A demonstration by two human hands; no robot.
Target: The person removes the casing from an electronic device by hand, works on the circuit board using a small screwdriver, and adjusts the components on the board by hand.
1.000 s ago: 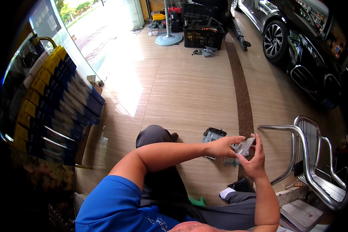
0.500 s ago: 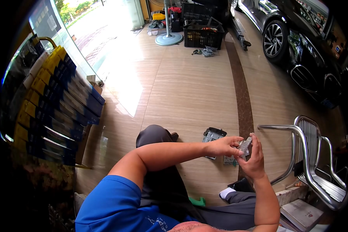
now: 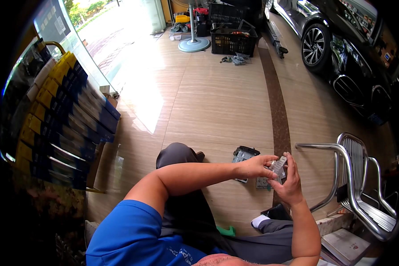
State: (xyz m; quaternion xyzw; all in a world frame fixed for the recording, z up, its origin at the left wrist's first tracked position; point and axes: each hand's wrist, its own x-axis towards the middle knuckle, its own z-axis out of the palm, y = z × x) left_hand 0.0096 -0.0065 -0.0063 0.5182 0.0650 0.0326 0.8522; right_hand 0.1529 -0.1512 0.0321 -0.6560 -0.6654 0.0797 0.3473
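Observation:
A small silvery-grey part (image 3: pixel 279 166) is held between both hands, to the right of centre. My left hand (image 3: pixel 258 167) grips it from the left, thumb and fingers on its edge. On its right side, my right hand (image 3: pixel 291 181) holds it with fingers pointing up and thumb below. Behind my left hand, a grey device with a dark frame (image 3: pixel 245 155) lies on the floor, partly hidden. A flat grey piece (image 3: pixel 263 183) rests on the floor just below the hands, with something green by it.
A metal chair (image 3: pixel 350 177) stands at the right, near a black car (image 3: pixel 341 57). A rack of blue and yellow packages (image 3: pixel 71 115) is at the left. At the back are a fan stand (image 3: pixel 193 44) and a black crate (image 3: pixel 233 43). A green object (image 3: pixel 226 231) lies near my legs.
The silvery part has turned between my hands and now stands more upright. My fingers have shifted slightly on it; the arms have hardly moved.

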